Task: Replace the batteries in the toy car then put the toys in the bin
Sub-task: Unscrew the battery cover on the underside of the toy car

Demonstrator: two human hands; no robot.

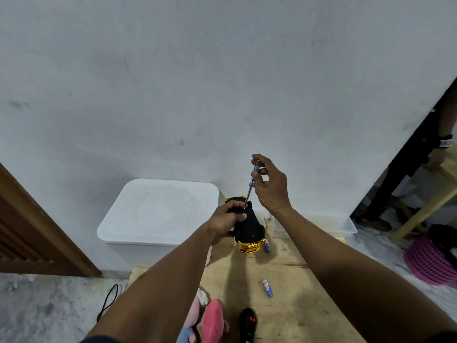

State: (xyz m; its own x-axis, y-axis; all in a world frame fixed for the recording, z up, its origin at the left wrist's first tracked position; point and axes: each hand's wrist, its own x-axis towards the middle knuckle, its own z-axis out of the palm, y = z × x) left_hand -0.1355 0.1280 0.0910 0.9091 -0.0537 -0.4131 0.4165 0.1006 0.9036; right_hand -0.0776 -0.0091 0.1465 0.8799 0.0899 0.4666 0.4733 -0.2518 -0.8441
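Over a plywood board, left hand gripping upturned toy car, right hand pinching screwdriver

Closed bin walls off the left; loose batteries (two, apart) dot the board.

Bin left of toy car; batteries nearer, on board.

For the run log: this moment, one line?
left hand grips toy car | right hand pinches screwdriver | tip on car underside
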